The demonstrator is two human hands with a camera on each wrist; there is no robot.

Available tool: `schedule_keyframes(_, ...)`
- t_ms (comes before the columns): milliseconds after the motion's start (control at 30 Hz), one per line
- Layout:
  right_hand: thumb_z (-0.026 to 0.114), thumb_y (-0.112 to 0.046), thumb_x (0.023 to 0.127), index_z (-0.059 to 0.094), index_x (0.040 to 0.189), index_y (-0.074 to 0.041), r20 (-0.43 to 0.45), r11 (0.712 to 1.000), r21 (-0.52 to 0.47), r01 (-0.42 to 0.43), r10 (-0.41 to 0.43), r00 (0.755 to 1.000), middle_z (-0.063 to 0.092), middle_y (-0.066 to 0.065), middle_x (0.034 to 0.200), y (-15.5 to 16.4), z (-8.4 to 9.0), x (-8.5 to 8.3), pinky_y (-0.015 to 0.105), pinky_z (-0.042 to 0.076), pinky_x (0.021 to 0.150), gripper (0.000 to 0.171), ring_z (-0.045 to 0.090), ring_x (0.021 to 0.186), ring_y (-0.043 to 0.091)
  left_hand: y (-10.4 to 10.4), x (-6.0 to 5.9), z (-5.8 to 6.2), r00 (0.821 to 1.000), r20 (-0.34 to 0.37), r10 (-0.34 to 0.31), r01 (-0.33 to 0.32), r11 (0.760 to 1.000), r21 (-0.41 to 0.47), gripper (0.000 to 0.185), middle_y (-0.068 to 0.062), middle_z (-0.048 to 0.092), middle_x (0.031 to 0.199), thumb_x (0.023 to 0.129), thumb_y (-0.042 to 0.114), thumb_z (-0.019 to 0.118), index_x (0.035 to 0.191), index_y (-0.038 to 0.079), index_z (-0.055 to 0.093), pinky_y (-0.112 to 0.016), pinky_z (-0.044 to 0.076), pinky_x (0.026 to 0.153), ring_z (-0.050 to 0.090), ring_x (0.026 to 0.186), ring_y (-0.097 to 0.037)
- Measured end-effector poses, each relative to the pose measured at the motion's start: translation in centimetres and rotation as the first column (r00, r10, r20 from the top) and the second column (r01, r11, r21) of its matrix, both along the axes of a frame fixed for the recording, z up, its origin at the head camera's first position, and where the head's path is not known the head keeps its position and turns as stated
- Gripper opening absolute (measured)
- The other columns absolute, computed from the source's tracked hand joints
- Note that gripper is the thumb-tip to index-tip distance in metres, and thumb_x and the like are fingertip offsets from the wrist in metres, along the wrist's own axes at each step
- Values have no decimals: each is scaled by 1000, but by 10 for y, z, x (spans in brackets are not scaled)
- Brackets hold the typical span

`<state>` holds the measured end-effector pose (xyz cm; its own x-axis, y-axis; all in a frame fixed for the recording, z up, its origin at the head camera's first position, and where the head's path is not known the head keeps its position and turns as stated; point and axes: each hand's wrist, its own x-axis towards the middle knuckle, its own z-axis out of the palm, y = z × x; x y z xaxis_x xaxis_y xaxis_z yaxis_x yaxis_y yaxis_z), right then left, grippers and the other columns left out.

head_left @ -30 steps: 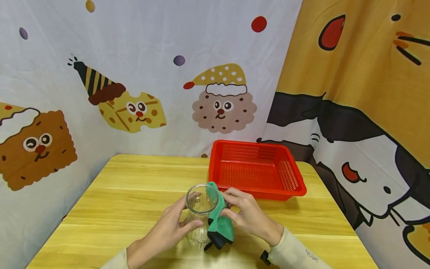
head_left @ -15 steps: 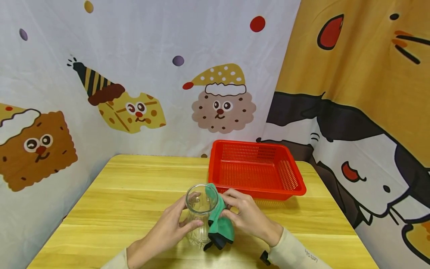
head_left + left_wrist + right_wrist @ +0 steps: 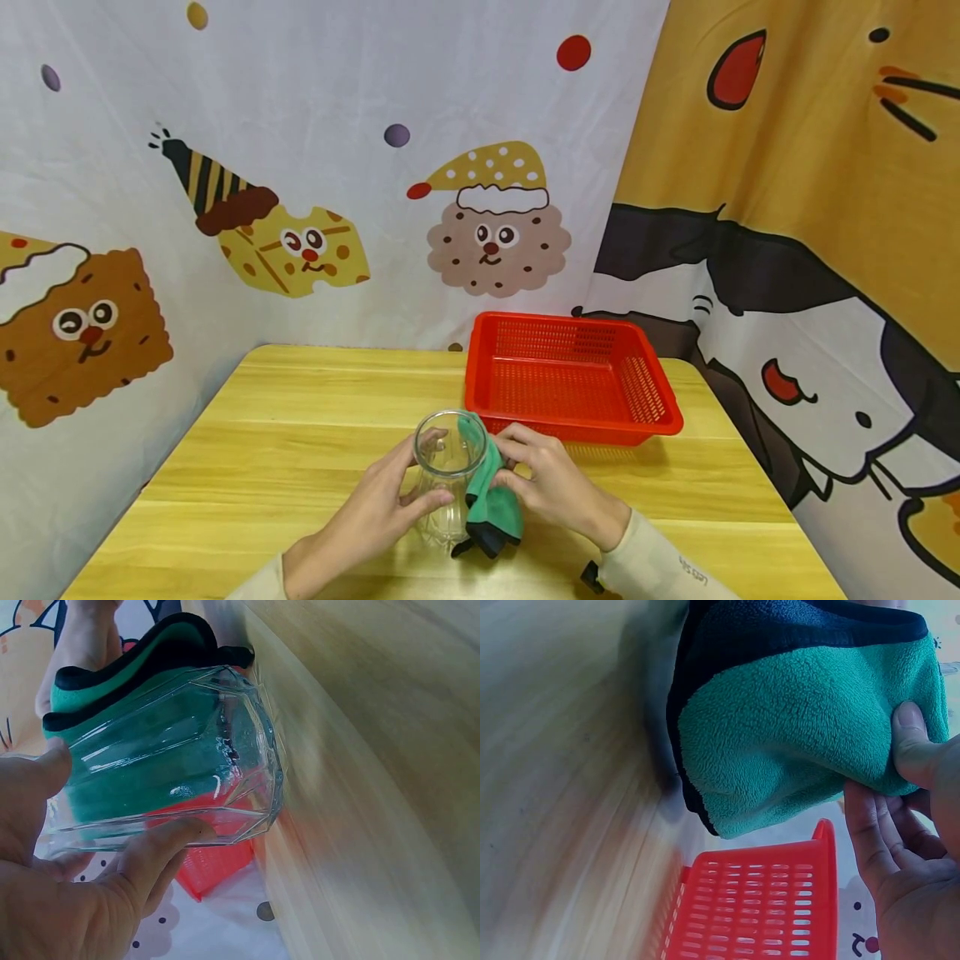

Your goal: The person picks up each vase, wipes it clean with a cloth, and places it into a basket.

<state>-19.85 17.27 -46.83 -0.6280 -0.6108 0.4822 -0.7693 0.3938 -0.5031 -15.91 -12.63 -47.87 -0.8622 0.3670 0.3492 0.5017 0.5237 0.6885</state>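
Wiping looks midway: left hand (image 3: pixel 367 521) grips the glass (image 3: pixel 447 475) while right hand (image 3: pixel 551 483) pinches the cloth (image 3: pixel 491 500) against its rim, basket (image 3: pixel 573 375) unused.

Bright, even light overhead; head view sharp, slightly bowed at edges. Soft shadow under red basket (image 3: pixel 572 379). Both wrist views: counter (image 3: pixel 390 787) streaked with blur. Small glints on glass (image 3: pixel 172 780).

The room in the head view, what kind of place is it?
Probably a small staged tabletop corner, not a real kitchen: cartoon-printed cloth backdrops hang on both sides of a wooden table, which bears only a red basket, a glass and a green cloth.
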Motion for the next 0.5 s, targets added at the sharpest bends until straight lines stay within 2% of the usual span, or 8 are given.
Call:
schedule_keyframes(300,91,-7,98,76,150,-1,20,1000,21,-6,6,1000,76,1,123,2,-3,-1,13,67,81,54,72,94,-2,0,0,0,1000,7,5,-5,1000,3,81,-6,70,166,101,30,92,172,27,52,-65,60,124,68,154,-38)
schedule_keyframes(500,91,-8,98,78,147,-3,39,999,33,-3,2,999,76,0,123,2,-6,-1,15,68,81,51,72,94,-2,-1,-1,-1,1000,9,-12,11,1000,14,80,-10,70,166,102,33,91,172,24,53,-61,65,118,69,152,-39)
